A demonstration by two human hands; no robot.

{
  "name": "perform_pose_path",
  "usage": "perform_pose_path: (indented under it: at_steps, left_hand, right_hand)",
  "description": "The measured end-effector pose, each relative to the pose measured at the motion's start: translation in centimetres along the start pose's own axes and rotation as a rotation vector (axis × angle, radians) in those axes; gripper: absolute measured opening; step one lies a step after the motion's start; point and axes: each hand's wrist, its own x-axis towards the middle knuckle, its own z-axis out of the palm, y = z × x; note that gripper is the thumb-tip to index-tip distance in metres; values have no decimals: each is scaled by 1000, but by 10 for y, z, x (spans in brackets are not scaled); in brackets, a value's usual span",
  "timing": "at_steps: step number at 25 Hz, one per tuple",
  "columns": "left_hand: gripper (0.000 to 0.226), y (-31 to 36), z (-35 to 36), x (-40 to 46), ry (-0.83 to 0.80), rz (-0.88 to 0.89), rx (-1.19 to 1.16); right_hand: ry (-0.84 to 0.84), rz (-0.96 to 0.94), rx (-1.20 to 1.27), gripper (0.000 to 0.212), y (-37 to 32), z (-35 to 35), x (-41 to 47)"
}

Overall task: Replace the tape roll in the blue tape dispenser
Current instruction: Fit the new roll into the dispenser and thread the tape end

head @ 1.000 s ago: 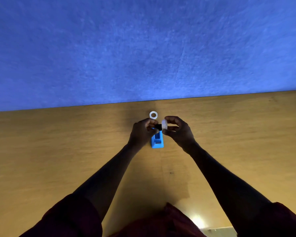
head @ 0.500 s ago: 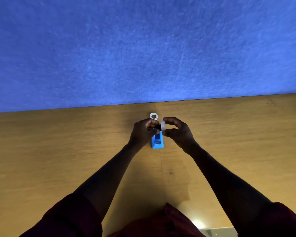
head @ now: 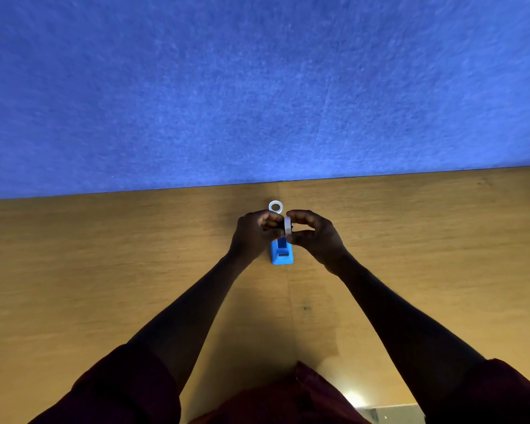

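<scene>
My right hand (head: 314, 237) now brings the tape roll (head: 287, 225) closer against the black hub (head: 279, 231) pinched in my left hand (head: 253, 235); the gap between them is closed.

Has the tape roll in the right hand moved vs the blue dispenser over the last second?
Yes. The tape roll shifted left toward the left hand, now above the blue dispenser rather than right of it.

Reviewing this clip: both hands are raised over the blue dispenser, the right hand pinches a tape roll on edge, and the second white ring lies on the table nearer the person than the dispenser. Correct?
Not quite. In the head view the second white ring lies beyond the blue dispenser, toward the blue wall, not nearer the person. The rest holds: both hands are raised over the dispenser, and the right hand pinches a tape roll on edge.
</scene>
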Motion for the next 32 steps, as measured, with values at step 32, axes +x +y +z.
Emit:
perform_pose_path:
  at_steps: [32]
  left_hand:
    - [54,-15,4,1,-22,309,566]
  right_hand:
    - [26,131,-19,43,13,8,8]
